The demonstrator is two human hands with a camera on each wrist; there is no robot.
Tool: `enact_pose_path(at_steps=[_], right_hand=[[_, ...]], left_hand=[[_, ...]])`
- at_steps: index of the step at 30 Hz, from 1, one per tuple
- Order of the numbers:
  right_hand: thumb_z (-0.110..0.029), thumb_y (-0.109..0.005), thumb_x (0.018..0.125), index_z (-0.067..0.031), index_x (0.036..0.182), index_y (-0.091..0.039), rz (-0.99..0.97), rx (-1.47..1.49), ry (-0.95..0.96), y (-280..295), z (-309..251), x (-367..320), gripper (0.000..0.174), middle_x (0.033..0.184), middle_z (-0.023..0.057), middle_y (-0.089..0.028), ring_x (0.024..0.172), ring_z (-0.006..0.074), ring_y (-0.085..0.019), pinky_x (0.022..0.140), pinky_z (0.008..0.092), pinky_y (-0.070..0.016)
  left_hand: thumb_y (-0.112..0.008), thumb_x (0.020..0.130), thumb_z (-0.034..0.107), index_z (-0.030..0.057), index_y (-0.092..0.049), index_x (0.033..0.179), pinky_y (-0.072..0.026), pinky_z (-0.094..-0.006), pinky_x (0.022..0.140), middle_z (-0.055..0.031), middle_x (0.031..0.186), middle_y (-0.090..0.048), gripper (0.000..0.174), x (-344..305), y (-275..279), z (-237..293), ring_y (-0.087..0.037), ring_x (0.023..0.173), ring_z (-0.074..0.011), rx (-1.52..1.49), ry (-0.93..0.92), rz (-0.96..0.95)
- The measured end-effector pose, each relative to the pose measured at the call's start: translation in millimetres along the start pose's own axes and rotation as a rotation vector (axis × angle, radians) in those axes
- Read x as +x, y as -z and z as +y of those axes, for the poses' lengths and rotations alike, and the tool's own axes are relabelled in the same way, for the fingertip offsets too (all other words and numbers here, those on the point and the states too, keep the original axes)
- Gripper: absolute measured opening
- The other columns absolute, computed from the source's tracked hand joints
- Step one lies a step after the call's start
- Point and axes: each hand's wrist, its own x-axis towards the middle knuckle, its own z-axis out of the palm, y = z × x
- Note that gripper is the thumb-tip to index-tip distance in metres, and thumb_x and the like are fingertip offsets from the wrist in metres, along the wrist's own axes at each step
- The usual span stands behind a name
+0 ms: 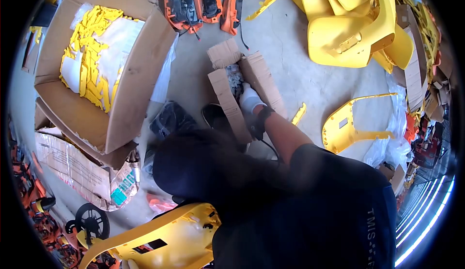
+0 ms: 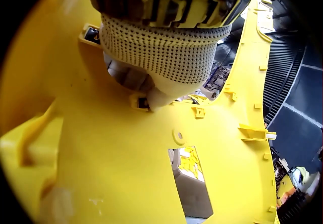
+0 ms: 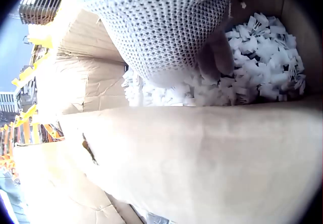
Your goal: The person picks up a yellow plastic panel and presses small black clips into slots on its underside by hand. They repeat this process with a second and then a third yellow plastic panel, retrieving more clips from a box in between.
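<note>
My left hand [image 2: 161,57], in a white knitted glove, grips a large yellow plastic panel [image 2: 116,163] at its edge. The thumb lies on the panel's face beside a small slot with a dark insert [image 2: 143,103]. A rectangular opening cuts through the panel lower down. In the head view this panel [image 1: 186,242] is at the bottom left. My gloved right hand [image 1: 250,98] reaches into a narrow cardboard box [image 1: 264,82] on the floor. Its fingers [image 3: 214,57] point down at a heap of small white plastic clips [image 3: 262,57], with the fingertips right at the heap.
A large carton [image 1: 138,80] with yellow strips stands at the left. Stacked yellow panels [image 1: 339,36] lie at the back right, and another yellow panel [image 1: 346,123] rests on the floor below them. Orange and black parts [image 1: 184,9] sit behind the narrow box. A small yellow strip [image 1: 300,114] lies beside it.
</note>
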Motion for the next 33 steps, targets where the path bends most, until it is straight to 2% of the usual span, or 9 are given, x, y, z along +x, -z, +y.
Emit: enact_pose_path(at_steps=[3, 7, 11, 13, 16, 20, 22, 26, 33], right_hand=[[-0.023, -0.058, 0.094, -0.0028, 0.138, -0.052, 0.06, 0.052, -0.016, -24.6, 7.9, 17.6, 0.049, 0.116, 0.0305, -0.066, 0.107, 0.0438, -0.065, 0.095, 0.0451, -0.051], [-0.034, -0.063, 0.092, -0.0019, 0.117, -0.068, -0.345, -0.198, 0.24, -10.7, 27.2, 12.7, 0.041, 0.118, 0.0271, -0.067, 0.104, 0.0435, -0.066, 0.093, 0.044, -0.0517], [-0.021, -0.058, 0.089, -0.0021, 0.123, -0.067, -0.258, -0.222, 0.32, 21.3, 4.6, -16.5, 0.04, 0.123, 0.0261, -0.066, 0.118, 0.0403, -0.062, 0.101, 0.042, -0.0487], [-0.016, -0.058, 0.09, -0.0001, 0.126, -0.065, -0.175, -0.176, 0.53, 24.5, 13.9, -3.6, 0.039, 0.11, 0.0267, -0.069, 0.102, 0.0388, -0.068, 0.093, 0.0423, -0.0513], [-0.019, -0.059, 0.094, -0.003, 0.107, -0.067, -0.33, 0.268, 0.251, 92.1, -42.1, -49.3, 0.022, 0.081, 0.0055, -0.067, 0.062, 0.012, -0.064, 0.053, 0.0263, -0.0519], [-0.026, -0.067, 0.094, -0.006, 0.098, -0.068, -0.185, 0.411, 0.376, 149.8, -90.5, -82.6, 0.02, 0.076, -0.0012, -0.065, 0.06, 0.006, -0.058, 0.053, 0.023, -0.0466], [-0.027, -0.067, 0.095, -0.0037, 0.099, -0.067, -0.163, 0.5, 0.481, 167.0, -108.3, -88.1, 0.023, 0.076, -0.0013, -0.064, 0.06, 0.0048, -0.057, 0.053, 0.0221, -0.0453], [-0.025, -0.065, 0.098, -0.0039, 0.103, -0.067, -0.132, 0.556, 0.551, 179.8, -155.1, -125.9, 0.022, 0.077, -0.0015, -0.063, 0.061, 0.0048, -0.055, 0.055, 0.0214, -0.0451], [-0.028, -0.065, 0.096, -0.0049, 0.107, -0.068, -0.251, 0.447, 0.834, 167.8, -252.5, -187.5, 0.026, 0.08, -0.0013, -0.065, 0.064, 0.0031, -0.057, 0.056, 0.0195, -0.046]], left_hand=[[-0.059, 0.093, 0.01, -0.0063, -0.07, 0.095, -0.054, -0.0382, 0.068, -0.0213, 0.09, -0.071, 0.02, 5.0, 0.7, -14.3, -0.065, 0.075, -0.0297, 0.065, -0.1, -0.025], [-0.058, 0.095, 0.01, -0.0039, -0.072, 0.097, -0.0546, -0.0376, 0.073, -0.0218, 0.094, -0.072, 0.02, 8.7, 8.6, 25.1, -0.066, 0.078, -0.0296, 0.271, -0.287, -0.148], [-0.061, 0.097, 0.016, -0.0136, -0.064, 0.119, -0.052, -0.0394, 0.094, -0.0287, 0.119, -0.068, 0.037, 1.8, 10.8, 69.3, -0.066, 0.105, -0.0377, 0.089, 0.126, -0.215], [-0.053, 0.099, 0.016, -0.0099, -0.059, 0.126, -0.049, -0.03, 0.084, -0.0097, 0.108, -0.067, 0.038, 13.5, 12.9, 6.4, -0.061, 0.096, -0.0168, -0.078, -0.026, -0.283], [-0.059, 0.098, 0.016, -0.0119, -0.056, 0.129, -0.0494, -0.0287, 0.082, -0.012, 0.106, -0.069, 0.042, -14.4, 35.4, 54.2, -0.062, 0.089, -0.0167, -0.142, -0.001, 0.05], [-0.062, 0.095, 0.057, -0.0053, -0.064, 0.097, -0.0453, -0.0271, 0.068, -0.0138, 0.087, -0.067, 0.062, -82.1, 74.2, 38.3, -0.06, 0.074, -0.0155, -0.597, -0.187, 0.031], [-0.061, 0.098, 0.051, -0.0043, -0.064, 0.104, -0.0493, -0.0264, 0.057, -0.0085, 0.071, -0.064, 0.056, -120.0, 79.9, -5.1, -0.06, 0.058, -0.0181, -0.769, -0.232, -0.224], [-0.061, 0.093, 0.063, -0.0047, -0.063, 0.09, -0.0429, -0.0255, 0.062, -0.0137, 0.081, -0.066, 0.068, -181.4, 58.1, -51.0, -0.06, 0.07, -0.0138, -0.694, 0.304, -0.376], [-0.072, 0.092, 0.041, -0.0066, -0.058, 0.124, -0.0527, -0.0327, 0.081, -0.0106, 0.112, -0.065, 0.059, -176.6, -96.4, -4.9, -0.063, 0.091, -0.0178, -1.046, 0.381, 0.199]])
